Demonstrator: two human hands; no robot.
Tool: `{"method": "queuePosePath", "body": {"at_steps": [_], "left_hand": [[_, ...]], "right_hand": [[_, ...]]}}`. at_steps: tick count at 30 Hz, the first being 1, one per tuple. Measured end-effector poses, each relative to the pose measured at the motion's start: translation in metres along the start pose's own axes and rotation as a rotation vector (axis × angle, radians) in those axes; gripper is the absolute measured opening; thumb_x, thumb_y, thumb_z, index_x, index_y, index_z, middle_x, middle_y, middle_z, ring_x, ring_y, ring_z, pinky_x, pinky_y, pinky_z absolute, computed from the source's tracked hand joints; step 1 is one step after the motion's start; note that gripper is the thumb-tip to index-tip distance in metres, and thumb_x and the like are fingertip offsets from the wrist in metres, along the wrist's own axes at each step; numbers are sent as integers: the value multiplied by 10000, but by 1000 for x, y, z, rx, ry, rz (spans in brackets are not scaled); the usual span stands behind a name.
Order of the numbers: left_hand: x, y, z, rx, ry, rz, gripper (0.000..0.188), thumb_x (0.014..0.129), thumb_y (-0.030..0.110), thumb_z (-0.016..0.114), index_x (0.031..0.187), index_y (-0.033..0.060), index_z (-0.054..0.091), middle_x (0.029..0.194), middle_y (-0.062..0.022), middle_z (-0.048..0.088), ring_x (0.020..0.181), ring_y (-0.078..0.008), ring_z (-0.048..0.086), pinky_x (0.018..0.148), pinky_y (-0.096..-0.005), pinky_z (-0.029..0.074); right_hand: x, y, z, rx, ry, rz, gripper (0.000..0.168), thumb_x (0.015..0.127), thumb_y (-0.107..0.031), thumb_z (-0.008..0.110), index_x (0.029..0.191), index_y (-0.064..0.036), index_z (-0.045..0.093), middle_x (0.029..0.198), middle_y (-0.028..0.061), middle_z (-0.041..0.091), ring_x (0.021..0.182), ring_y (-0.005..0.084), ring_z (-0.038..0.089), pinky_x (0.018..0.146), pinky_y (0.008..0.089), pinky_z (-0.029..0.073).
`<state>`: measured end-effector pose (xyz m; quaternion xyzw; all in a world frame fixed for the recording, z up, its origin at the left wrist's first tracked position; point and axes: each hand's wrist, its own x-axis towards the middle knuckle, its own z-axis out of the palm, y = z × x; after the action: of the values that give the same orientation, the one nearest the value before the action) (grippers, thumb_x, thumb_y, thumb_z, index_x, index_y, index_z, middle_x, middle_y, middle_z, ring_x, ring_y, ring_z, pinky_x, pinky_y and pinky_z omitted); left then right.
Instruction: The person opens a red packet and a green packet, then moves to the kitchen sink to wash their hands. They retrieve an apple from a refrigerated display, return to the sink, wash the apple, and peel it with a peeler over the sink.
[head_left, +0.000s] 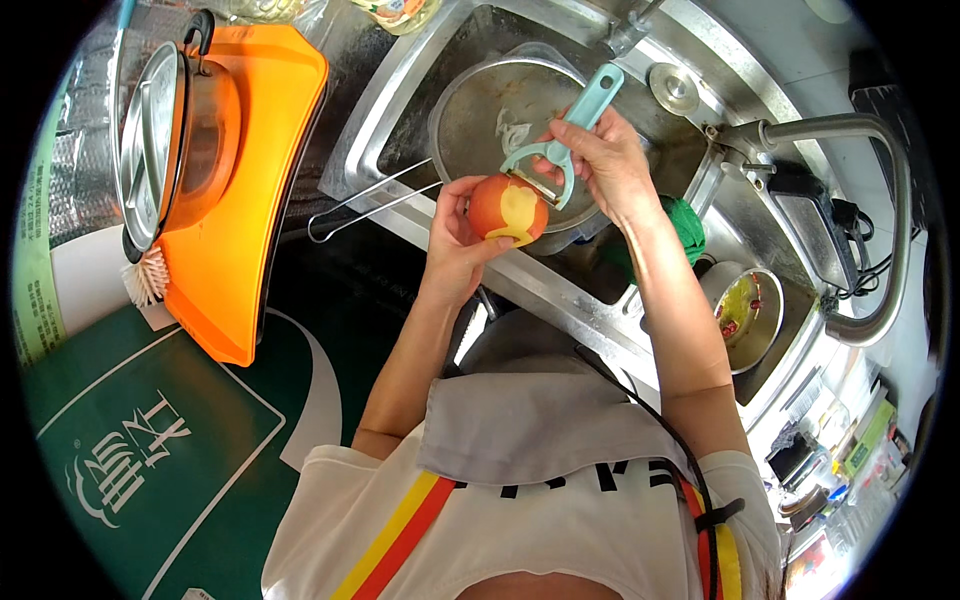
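Observation:
A round, red-skinned fruit (491, 208), apple-like, rests in my left hand (457, 240). Part of its skin is off, baring yellow flesh on the top and near side. My right hand (600, 161) grips the handle of a light-blue Y-shaped peeler (592, 97). The peeler's metal blade lies at the fruit's upper right edge; whether it touches is hard to tell. Below both hands, a wide round metal basin (469, 97) sits in the sink, with a pale, thin scrap (514, 133) inside.
The steel sink (360, 154) has a curved tap (892, 187) at right. A small pot (776, 322) there holds yellow-green scraps. A green cloth (682, 229) lies by my right forearm. A looped wire handle (352, 210) crosses the rim. At left, a lidded pan (210, 142) stands on an orange tray (225, 300).

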<state>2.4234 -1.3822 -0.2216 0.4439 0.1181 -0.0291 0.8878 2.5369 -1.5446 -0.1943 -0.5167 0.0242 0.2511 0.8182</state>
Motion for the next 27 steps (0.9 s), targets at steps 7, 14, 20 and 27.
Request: {"method": "queuePosePath", "body": {"at_steps": [7, 14, 20, 27], "left_hand": [[-5, 7, 4, -84, 10, 99, 732, 544, -156, 648, 1190, 73, 389, 1178, -75, 448, 1126, -219, 474, 949, -368, 430], [18, 46, 19, 68, -46, 109, 766, 598, -178, 586, 1281, 72, 347, 1218, -84, 447, 1171, -207, 443, 980, -337, 397], [16, 23, 22, -33, 76, -46, 651, 668, -158, 588, 1240, 48, 356, 1219, -92, 458, 1154, -202, 459, 973, -339, 406], [1, 29, 30, -47, 14, -76, 635, 641, -120, 629, 1192, 51, 365, 1181, -91, 469, 1126, -195, 475, 958, -329, 421]], "right_hand": [[8, 28, -34, -117, 96, 24, 199, 856, -81, 578, 994, 18, 474, 814, 122, 615, 628, 203, 648, 469, 238, 496], [6, 19, -27, -99, 291, -108, 240, 863, -79, 573, 1073, -9, 481, 833, 121, 620, 636, 171, 641, 489, 245, 510], [-34, -38, 22, -34, 87, -268, 218, 853, -72, 595, 1044, -26, 500, 886, 109, 644, 736, 160, 642, 521, 236, 507], [-27, -33, 27, -192, 63, -274, 220, 819, -13, 606, 1008, -13, 492, 883, 101, 641, 721, 142, 635, 527, 222, 494]]}}
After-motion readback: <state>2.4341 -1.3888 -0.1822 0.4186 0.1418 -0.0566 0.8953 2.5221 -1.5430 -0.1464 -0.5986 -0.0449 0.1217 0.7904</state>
